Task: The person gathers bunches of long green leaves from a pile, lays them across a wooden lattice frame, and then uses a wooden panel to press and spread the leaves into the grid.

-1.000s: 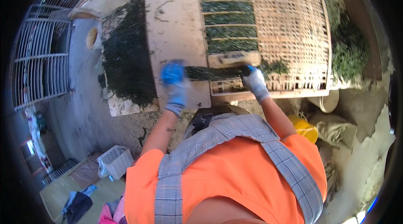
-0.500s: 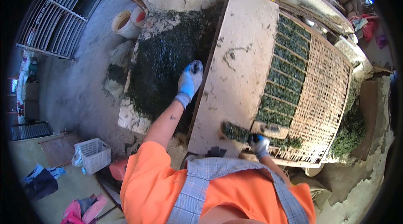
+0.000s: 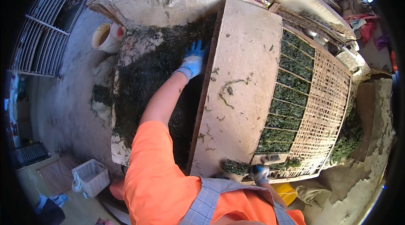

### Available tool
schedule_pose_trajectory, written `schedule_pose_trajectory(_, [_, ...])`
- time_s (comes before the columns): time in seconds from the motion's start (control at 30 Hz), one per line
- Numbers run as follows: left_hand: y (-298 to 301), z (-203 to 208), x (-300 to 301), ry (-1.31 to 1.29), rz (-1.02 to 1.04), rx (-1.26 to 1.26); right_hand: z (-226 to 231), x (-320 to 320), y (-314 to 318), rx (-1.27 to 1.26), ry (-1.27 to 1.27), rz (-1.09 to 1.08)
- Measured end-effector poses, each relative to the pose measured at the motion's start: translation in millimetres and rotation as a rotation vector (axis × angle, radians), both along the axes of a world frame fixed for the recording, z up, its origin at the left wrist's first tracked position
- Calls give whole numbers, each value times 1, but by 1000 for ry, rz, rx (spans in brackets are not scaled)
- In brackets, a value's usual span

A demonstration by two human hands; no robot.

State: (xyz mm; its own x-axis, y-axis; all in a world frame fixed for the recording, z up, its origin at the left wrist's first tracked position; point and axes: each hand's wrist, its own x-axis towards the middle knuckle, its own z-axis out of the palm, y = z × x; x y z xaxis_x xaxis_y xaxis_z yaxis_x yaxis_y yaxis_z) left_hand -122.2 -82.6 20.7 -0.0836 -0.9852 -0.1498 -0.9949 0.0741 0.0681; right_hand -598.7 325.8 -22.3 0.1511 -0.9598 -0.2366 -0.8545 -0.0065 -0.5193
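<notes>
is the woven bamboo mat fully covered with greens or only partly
Only partly. Rectangular green patches fill the woven bamboo mat along its left strip; the right part shows bare weave.

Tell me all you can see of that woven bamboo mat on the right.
The pale woven bamboo mat lies flat beside the dusty wooden board, its lattice framed with thin strips. Rows of dark green leaf pulp fill the side nearest the board; the rest is bare weave. The blue-gloved right hand rests at its near corner.

The gloved left hand [image 3: 193,61] is pressing into the dark green pulp [image 3: 143,81], while the gloved right hand [image 3: 259,173] is gripping the woven mat's [image 3: 325,102] near edge beside the board [image 3: 240,85].
</notes>
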Motion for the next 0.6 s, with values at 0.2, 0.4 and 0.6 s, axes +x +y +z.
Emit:
schedule_pose_trajectory(0.2, [-44, -29, 75, 533, 484, -163, -17, -25, 13, 187, 220, 167])
schedule_pose_trajectory(0.4, [-50, -40, 65, 1769, 476, 68, -35, -38, 27, -24, 124, 162])
schedule_pose_trajectory(0.6, [11, -48, 94, 2317, 775, 473, -11, -17, 17, 174, -37, -57])
